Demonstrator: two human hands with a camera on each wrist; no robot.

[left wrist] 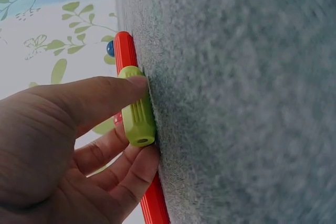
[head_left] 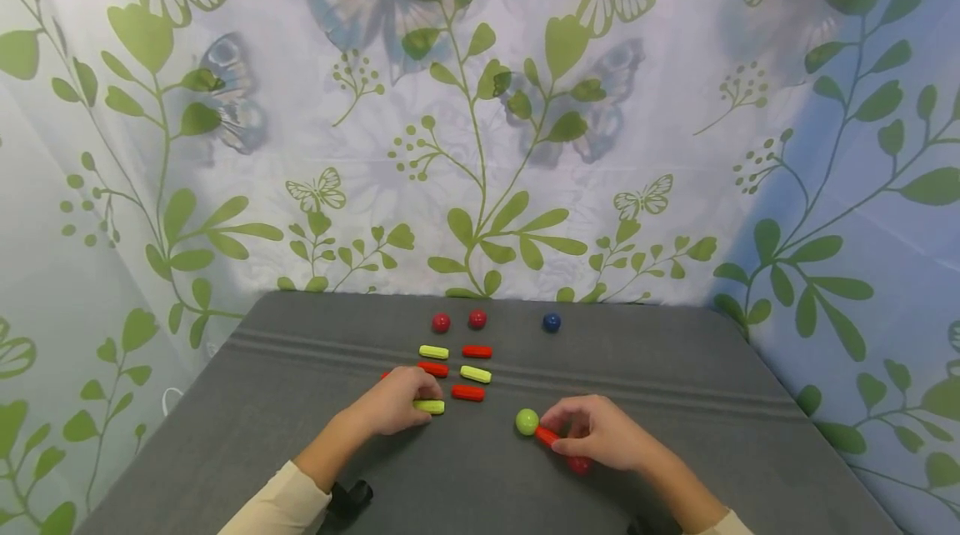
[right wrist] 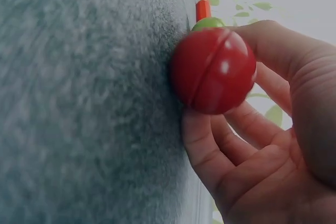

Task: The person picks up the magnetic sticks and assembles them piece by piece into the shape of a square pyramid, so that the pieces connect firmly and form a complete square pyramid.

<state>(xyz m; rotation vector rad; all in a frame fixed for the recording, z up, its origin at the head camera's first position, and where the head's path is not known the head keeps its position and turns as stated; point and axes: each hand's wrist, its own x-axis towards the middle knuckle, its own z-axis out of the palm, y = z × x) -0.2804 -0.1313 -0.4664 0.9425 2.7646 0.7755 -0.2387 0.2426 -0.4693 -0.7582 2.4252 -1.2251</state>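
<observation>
On the grey table, my left hand (head_left: 397, 403) pinches a yellow-green ribbed rod (head_left: 430, 407). In the left wrist view the thumb lies along that rod, with fingertips at its near end, close to the cloth. To the right, my right hand (head_left: 602, 432) grips a red rod (head_left: 547, 436). A green ball (head_left: 527, 422) sits at the rod's far-left end and a red ball (head_left: 578, 465) at its near end. The red ball fills the middle of the right wrist view, hiding most of the rod behind it. A seam runs around this ball.
Beyond the left hand lie several loose rods, among them a red rod (head_left: 468, 392) and a yellow-green rod (head_left: 476, 374). Farther back sit two red balls, one red ball (head_left: 441, 322) leftmost, and a blue ball (head_left: 552, 322). A leaf-patterned curtain (head_left: 480, 143) hangs behind the table.
</observation>
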